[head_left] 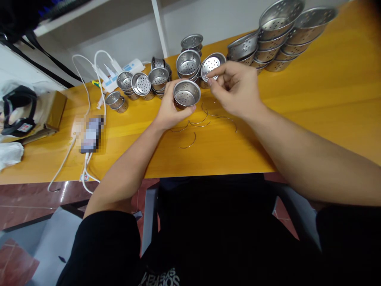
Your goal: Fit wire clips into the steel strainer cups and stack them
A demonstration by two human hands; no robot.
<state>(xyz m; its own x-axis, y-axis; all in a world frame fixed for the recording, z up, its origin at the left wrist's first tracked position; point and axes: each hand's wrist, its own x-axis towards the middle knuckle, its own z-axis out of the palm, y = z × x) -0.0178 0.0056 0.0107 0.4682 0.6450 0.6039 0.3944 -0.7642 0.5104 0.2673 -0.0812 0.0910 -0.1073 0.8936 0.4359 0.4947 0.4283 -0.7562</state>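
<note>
My left hand [172,108] grips a small perforated metal cup [187,93], its open mouth tilted toward me. To the right, my right hand [235,85] is closed in a pinch, thumb against forefinger, a little apart from that cup. What the pinch holds, if anything, is too small to make out. Just behind those fingertips is another perforated cup [213,63]. Several thin curved wires [200,124] lie on the table beneath and between my hands.
Stacked perforated cups [188,63] line the back of the yellow table [208,159]. Larger stacks [275,43] stand at the right, small cups [116,101] at the left. A phone [91,135] with white cables, a power strip [125,73] and a cardboard box [55,111] are further left.
</note>
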